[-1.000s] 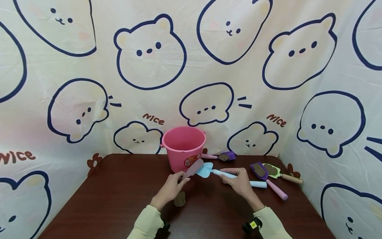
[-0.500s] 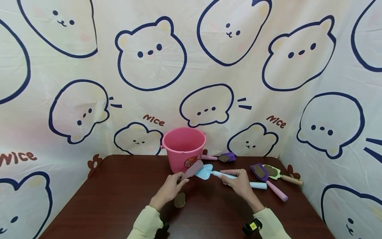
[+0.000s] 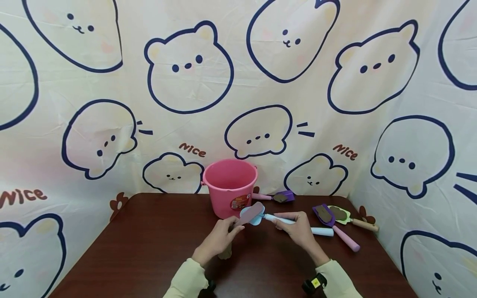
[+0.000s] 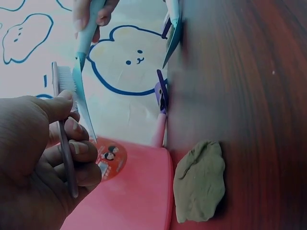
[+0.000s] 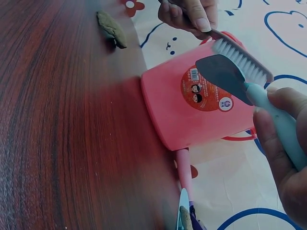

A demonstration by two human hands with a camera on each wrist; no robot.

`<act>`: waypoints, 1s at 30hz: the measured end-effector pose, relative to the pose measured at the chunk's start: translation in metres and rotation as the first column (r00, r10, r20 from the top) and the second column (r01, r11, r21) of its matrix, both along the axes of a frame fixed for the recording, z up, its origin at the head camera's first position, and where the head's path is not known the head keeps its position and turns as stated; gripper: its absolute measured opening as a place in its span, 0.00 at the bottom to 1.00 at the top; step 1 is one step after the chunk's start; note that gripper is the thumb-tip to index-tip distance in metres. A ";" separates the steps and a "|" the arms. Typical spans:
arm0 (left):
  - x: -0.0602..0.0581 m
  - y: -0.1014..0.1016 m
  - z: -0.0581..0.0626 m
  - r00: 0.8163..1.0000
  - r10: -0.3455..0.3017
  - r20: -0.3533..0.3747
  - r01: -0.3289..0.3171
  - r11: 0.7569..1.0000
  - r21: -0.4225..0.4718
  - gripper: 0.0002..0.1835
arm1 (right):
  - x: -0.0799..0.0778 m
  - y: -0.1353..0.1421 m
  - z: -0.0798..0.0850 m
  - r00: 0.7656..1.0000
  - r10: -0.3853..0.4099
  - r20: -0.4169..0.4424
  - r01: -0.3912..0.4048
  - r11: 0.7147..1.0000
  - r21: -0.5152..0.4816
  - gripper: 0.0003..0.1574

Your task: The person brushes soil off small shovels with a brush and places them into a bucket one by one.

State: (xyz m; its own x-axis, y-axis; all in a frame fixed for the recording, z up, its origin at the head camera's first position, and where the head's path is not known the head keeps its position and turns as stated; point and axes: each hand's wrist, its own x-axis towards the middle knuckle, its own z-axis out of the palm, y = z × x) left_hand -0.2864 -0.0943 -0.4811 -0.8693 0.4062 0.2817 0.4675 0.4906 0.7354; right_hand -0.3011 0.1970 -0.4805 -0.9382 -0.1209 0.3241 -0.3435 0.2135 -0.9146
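My left hand (image 3: pixel 216 240) pinches a mauve brush (image 3: pixel 249 214) with white bristles (image 4: pixel 67 79) that face the shovel's blade and seem to touch it. Between the thumb and fingers of my right hand (image 3: pixel 298 227) is the handle of a light blue toy shovel (image 5: pixel 223 76), its blade raised above the table. No lump shows on that blade. A pink bucket (image 3: pixel 229 192) stands upright just behind both tools. On the table near my left wrist lies a flat greenish-brown clay-like lump (image 4: pixel 199 182), partly hidden by the hand in the head view.
Beyond my right hand, a second light blue handle (image 3: pixel 322 231) shows. Right of it lie a purple shovel (image 3: pixel 328 214) and a green shovel (image 3: pixel 340 213), both bearing brown lumps. Another purple shovel (image 3: pixel 284 196) with a lump lies by the bucket. Printed cloth surrounds the table (image 3: pixel 149 248).
My left hand has shifted right and slightly nearer, bringing the brush across the shovel's blade and covering more of the clay-like lump. My right hand has stayed nearly still.
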 end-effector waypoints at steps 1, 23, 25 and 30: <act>0.000 0.001 0.000 1.000 -0.002 0.002 0.002 1.000 -0.002 0.15 | 0.000 0.000 0.000 1.000 -0.001 0.001 0.001 1.000 0.003 0.16; -0.001 0.004 -0.005 1.000 -0.020 0.012 0.020 1.000 0.010 0.14 | 0.002 -0.006 0.000 0.995 -0.104 0.001 0.104 0.990 0.095 0.12; -0.002 0.002 -0.007 1.000 -0.010 0.007 0.010 1.000 0.014 0.13 | 0.002 -0.007 -0.001 0.994 -0.111 0.001 0.110 0.988 0.107 0.12; -0.006 -0.003 -0.011 1.000 0.011 -0.003 -0.011 1.000 0.013 0.11 | 0.005 -0.009 0.004 0.992 -0.125 0.014 0.123 0.986 0.112 0.11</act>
